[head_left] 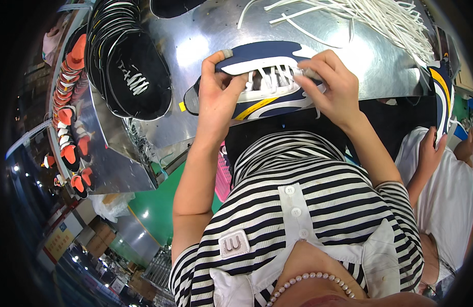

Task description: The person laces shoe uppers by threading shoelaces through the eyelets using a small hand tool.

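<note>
A navy shoe upper (262, 50) with white trim and a yellow stripe lies on its side at the near edge of the metal table. White shoelace (269, 78) zigzags across its opening. My left hand (216, 100) is closed round the upper's left end, fingers over the far side and thumb at the lacing. Over the right end of the lacing, my right hand (334, 88) has thumb and fingers pinched together on the white lace. The exact spot of the pinch is partly hidden by the fingers.
Loose white laces (385, 23) are heaped at the back right of the metal table (190, 33). Stacked black uppers (139, 77) stand at the left. Orange-lined shoes (67, 153) line a rack beyond. At right, a co-worker's hand (428, 148) holds another navy upper (442, 97).
</note>
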`<state>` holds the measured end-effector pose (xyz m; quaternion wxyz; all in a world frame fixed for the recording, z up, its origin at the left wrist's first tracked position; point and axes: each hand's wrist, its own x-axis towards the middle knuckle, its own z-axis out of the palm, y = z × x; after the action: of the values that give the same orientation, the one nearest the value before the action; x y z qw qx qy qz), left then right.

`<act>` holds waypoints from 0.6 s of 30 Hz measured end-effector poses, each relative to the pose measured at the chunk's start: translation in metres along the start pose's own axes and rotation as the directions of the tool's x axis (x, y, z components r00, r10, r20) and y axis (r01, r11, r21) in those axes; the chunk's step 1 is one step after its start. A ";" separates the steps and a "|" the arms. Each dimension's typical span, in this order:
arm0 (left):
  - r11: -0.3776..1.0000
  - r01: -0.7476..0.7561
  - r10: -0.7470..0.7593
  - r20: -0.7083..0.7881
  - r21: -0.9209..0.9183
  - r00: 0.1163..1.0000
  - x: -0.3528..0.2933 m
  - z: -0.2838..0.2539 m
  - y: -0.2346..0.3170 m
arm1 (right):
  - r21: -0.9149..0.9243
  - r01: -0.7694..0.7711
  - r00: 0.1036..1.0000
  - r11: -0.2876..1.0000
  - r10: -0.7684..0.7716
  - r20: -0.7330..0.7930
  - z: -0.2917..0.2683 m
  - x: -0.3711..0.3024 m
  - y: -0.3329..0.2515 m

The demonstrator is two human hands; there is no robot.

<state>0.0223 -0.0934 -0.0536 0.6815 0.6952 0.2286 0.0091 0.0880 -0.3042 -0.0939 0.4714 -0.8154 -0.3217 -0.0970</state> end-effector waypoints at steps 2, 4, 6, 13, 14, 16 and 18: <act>1.000 0.017 -0.016 0.020 -0.025 1.000 -0.011 -0.004 0.001 | -0.080 -0.009 0.998 0.997 0.014 0.064 -0.006 -0.009 -0.007; 0.923 -0.211 0.185 0.111 0.321 0.976 -0.026 -0.010 -0.006 | -0.180 -0.135 0.979 0.974 0.159 0.131 -0.007 -0.017 -0.015; 0.550 -0.442 0.420 0.222 0.709 0.880 -0.046 -0.008 0.005 | -0.223 -0.150 0.977 0.963 0.179 0.115 -0.008 -0.016 -0.013; 0.376 -0.463 0.453 0.277 0.802 0.847 -0.023 0.019 -0.002 | -0.084 -0.047 0.995 0.995 0.039 -0.090 -0.040 0.013 -0.041; 0.406 -0.470 0.509 0.233 0.784 0.828 -0.019 0.014 -0.007 | -0.077 -0.037 0.996 0.996 0.030 -0.089 -0.039 0.001 -0.049; 0.436 -0.552 0.587 0.241 0.711 0.773 -0.007 0.009 -0.009 | -0.070 0.220 0.887 0.973 -0.169 0.430 -0.034 -0.029 -0.050; 0.453 -0.529 0.592 0.202 0.718 0.780 0.001 0.005 -0.006 | 0.092 0.144 0.726 0.985 -0.169 0.667 -0.032 -0.050 -0.052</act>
<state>0.0229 -0.0977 -0.0601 0.2859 0.9438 -0.0042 0.1659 0.0218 -0.3350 -0.0634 0.3277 -0.7572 -0.5390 0.1696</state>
